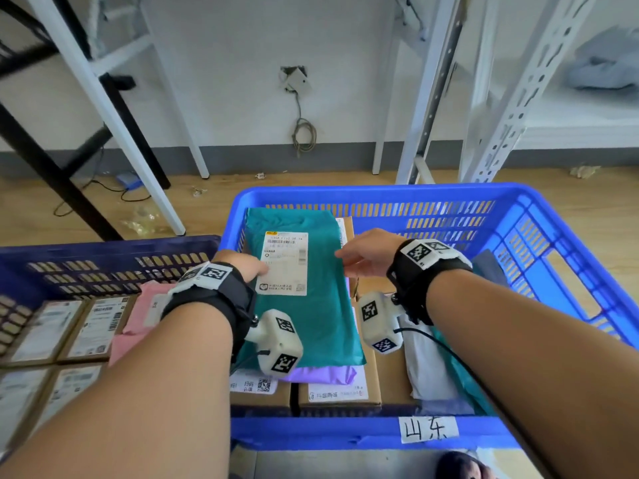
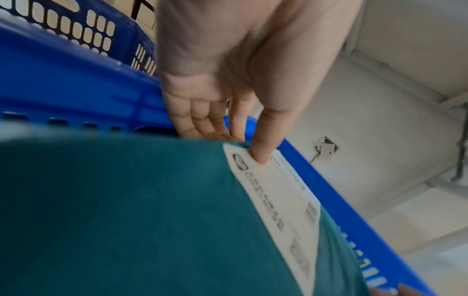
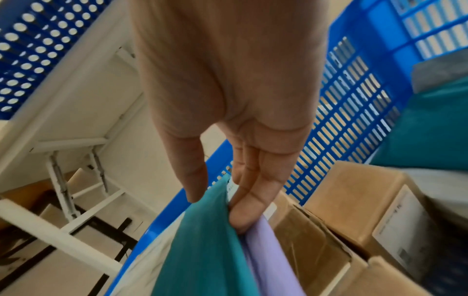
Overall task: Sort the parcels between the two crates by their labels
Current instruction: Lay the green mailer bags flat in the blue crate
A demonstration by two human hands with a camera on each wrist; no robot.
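A teal parcel bag [image 1: 311, 292] with a white shipping label [image 1: 284, 262] lies over the parcels in the bright blue crate [image 1: 539, 216], held at both long edges. The left hand [image 1: 247, 267] pinches its left edge: the thumb [image 2: 263, 144] presses down on the label's corner while the fingers [image 2: 202, 120] go under the bag. The right hand [image 1: 368, 254] clamps the right edge, thumb [image 3: 192, 172] on top and fingers [image 3: 250, 196] curled beneath, between the teal bag and a lilac bag [image 1: 321, 373] lying under it.

Under and beside these sit cardboard boxes [image 1: 340, 392], a white bag [image 1: 425, 364] and another teal bag along the right wall. The far right part of this crate shows bare floor and slotted wall, so there is room there. A paper tag with handwritten characters [image 1: 428, 429] is stuck on its near rim.

Just to the left, touching side to side, stands a darker blue crate [image 1: 103, 257] holding a pink bag [image 1: 138, 319] and flat labelled boxes [image 1: 90, 328] packed close together.
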